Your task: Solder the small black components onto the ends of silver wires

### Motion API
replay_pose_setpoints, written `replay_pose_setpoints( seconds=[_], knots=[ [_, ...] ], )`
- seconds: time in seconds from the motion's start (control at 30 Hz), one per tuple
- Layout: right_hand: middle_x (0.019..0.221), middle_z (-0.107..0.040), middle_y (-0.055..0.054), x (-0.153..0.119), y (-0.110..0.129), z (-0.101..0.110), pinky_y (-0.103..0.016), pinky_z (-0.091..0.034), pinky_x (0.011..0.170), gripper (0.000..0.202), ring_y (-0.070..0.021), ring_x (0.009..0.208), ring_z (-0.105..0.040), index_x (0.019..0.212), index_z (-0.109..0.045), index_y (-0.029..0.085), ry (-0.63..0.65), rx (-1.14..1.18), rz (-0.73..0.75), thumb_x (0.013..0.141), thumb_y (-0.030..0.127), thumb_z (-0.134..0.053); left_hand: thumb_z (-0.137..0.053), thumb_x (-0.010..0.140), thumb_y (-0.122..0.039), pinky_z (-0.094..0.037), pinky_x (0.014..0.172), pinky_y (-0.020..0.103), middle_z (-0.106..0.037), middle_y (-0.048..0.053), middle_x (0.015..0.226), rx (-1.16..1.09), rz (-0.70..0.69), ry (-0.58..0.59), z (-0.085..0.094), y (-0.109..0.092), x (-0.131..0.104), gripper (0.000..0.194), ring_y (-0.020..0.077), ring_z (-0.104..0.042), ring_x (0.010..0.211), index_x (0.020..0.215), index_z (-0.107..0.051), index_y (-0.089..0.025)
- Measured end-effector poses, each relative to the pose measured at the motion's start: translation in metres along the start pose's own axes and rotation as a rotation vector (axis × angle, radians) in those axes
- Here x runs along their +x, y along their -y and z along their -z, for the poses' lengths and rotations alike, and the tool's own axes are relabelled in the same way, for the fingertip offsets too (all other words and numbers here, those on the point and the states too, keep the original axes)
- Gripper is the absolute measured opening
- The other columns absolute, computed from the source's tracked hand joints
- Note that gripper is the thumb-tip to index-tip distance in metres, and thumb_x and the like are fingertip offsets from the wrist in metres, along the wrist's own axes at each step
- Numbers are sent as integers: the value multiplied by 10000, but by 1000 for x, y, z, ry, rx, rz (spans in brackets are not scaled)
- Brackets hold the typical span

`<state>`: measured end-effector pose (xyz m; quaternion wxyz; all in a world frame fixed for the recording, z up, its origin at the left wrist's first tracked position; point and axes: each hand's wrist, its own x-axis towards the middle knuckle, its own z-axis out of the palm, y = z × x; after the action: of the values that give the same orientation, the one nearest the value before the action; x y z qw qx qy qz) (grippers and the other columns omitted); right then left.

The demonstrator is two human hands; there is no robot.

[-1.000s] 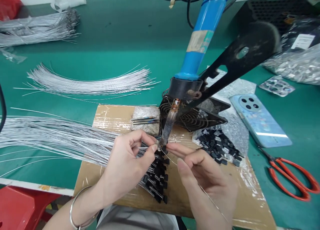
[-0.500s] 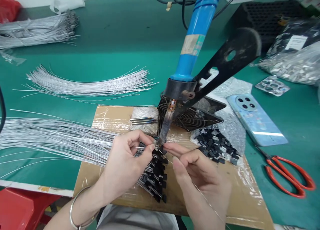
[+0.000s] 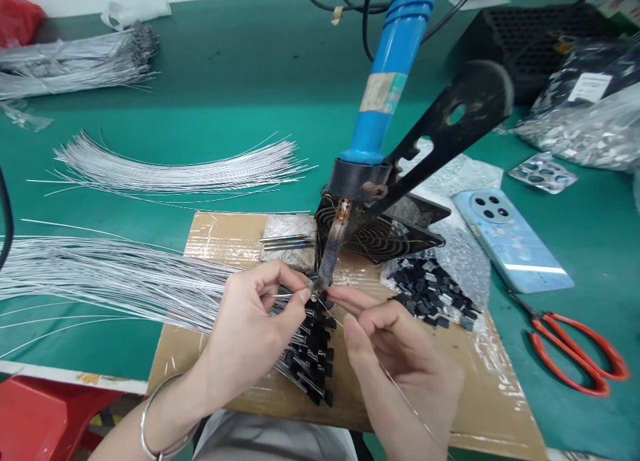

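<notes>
A blue-handled soldering iron (image 3: 387, 81) hangs fixed in a black bracket (image 3: 440, 131), its tip (image 3: 327, 264) pointing down over a cardboard sheet (image 3: 500, 394). My left hand (image 3: 255, 327) pinches a thin silver wire at the tip. My right hand (image 3: 395, 361) pinches a fine solder wire (image 3: 405, 397) and holds its end against the same spot. Under my hands lie several wires (image 3: 100, 274) with small black parts (image 3: 315, 361) on their ends.
A loose pile of black components (image 3: 433, 291) lies right of the tip, a small black fan (image 3: 385, 234) behind it. A blue phone (image 3: 510, 241) and red scissors (image 3: 575, 351) lie at right. More wire bundles (image 3: 175, 167) fan over the green table; bags of parts (image 3: 585, 131) far right.
Both hands stay at the iron's tip; only the view has shifted slightly.
</notes>
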<state>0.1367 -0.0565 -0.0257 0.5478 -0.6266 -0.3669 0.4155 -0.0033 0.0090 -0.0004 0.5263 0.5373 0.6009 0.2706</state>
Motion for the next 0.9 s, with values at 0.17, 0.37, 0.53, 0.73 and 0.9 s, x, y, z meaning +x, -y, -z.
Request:
replay_pose_setpoints(
  seconds=[0.17, 0.37, 0.53, 0.73, 0.9],
  knots=[
    [1141, -807, -75, 1, -2, 2, -330, -581, 915, 238, -242, 1107, -758, 736, -589, 240, 7, -10, 18, 952, 259, -687, -665, 840, -250, -569, 745, 339, -755, 70, 815, -3, 0, -5, 1, 0, 0, 106, 261, -749, 892, 758, -676, -184],
    [1136, -817, -84, 5, -13, 8, -293, -623, 860, 213, -236, 1083, -781, 764, -603, 232, 84, -24, 141, 959, 188, -677, -665, 830, -239, -561, 736, 330, -792, 88, 918, 10, -1, -4, -1, 2, 1, 93, 237, -738, 868, 758, -674, -182],
    [1148, -815, -42, 4, -13, 9, -250, -592, 915, 211, -188, 1082, -777, 775, -608, 239, 77, -42, 154, 964, 177, -682, -655, 836, -244, -565, 777, 356, -792, 92, 937, -1, 4, 6, -2, 2, -1, 98, 249, -741, 894, 764, -672, -181],
    [1146, -815, -38, 4, -12, 8, -265, -588, 909, 211, -193, 1077, -776, 772, -603, 242, 71, -57, 157, 952, 171, -687, -654, 839, -259, -577, 770, 371, -795, 111, 964, 16, 6, -1, 0, 0, -2, 111, 269, -753, 906, 762, -675, -182],
    [1139, -819, -30, 4, -12, 8, -263, -583, 908, 209, -184, 1051, -781, 770, -604, 243, 63, -72, 170, 944, 166, -691, -668, 835, -253, -584, 735, 349, -754, 70, 794, 28, -19, -15, -1, 1, -2, 97, 262, -749, 872, 760, -686, -195]
  ],
)
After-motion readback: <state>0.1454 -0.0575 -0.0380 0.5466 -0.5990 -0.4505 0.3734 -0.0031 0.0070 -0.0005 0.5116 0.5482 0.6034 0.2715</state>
